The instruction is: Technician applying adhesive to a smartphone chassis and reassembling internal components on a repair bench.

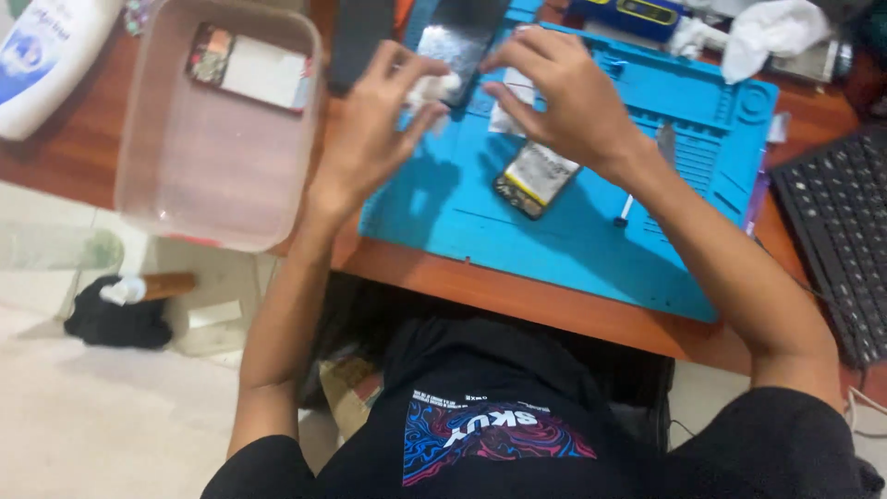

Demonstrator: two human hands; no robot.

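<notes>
My left hand [370,129] pinches a small white wad [434,90], maybe cotton or tissue, over the left part of the blue work mat [591,249]. My right hand [554,92] hovers just right of it, fingertips on or close to the same wad; whether it grips it is unclear. Behind the hands lies a dark phone [459,37] with a shiny face. A flat phone battery [536,178] rests on the mat below my right wrist.
A clear plastic tub [217,176] with a small flat part inside stands at the left. A white bottle [42,55] lies far left. A black keyboard [836,231] sits at the right. White cloth [767,32] and a tool lie at the back. The wooden desk edge runs below the mat.
</notes>
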